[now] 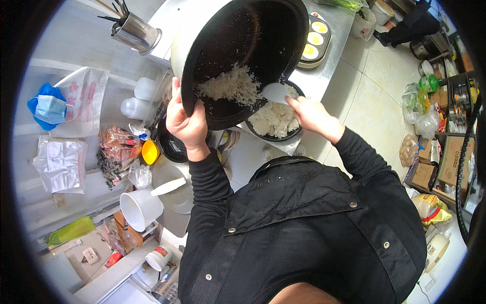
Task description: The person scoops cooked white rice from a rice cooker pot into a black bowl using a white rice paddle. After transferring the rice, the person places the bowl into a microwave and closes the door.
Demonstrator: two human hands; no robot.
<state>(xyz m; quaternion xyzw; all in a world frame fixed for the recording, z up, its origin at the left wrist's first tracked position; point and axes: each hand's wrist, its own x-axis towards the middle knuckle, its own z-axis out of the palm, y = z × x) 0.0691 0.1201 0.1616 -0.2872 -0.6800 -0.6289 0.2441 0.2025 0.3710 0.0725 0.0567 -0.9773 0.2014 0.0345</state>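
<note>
My left hand (190, 121) grips the rim of a large dark rice cooker pot (228, 34), which is tilted towards me. A heap of cooked rice (233, 85) lies on its lower inner wall, with loose grains stuck higher up. In my right hand (315, 116) is a white rice paddle (276, 93), its blade at the pot's lower right rim. Just below that rim, a round black container (262, 135) holds a mound of white rice (277, 119). It stands at the corner of a metal worktop (326, 81).
An egg pan (317, 47) with several eggs sits beyond the pot. Left are a steel utensil holder (136, 34), a yellow bowl (150, 152) and a white handled container (140, 209). Shelves with boxes (455, 159) line the right side. Another person's dark-clothed leg (410, 26) shows at upper right.
</note>
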